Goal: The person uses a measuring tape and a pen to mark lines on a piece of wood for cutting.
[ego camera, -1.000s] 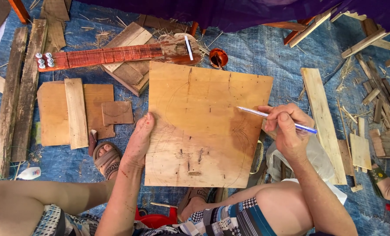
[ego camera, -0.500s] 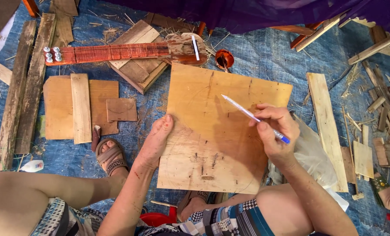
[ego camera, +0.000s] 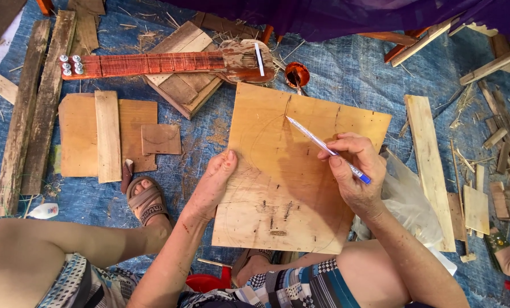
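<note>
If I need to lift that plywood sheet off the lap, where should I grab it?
Take the plywood sheet by its left edge, coming from the left where the left hand already rests. It is thin, flat, and that edge overhangs freely; the right hand holds a pen over the right half.

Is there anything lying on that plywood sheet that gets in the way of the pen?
Nothing visible does. The pen, held in the right hand, has its tip on the bare plywood sheet. The left hand presses the sheet's left edge, away from the tip.
</note>
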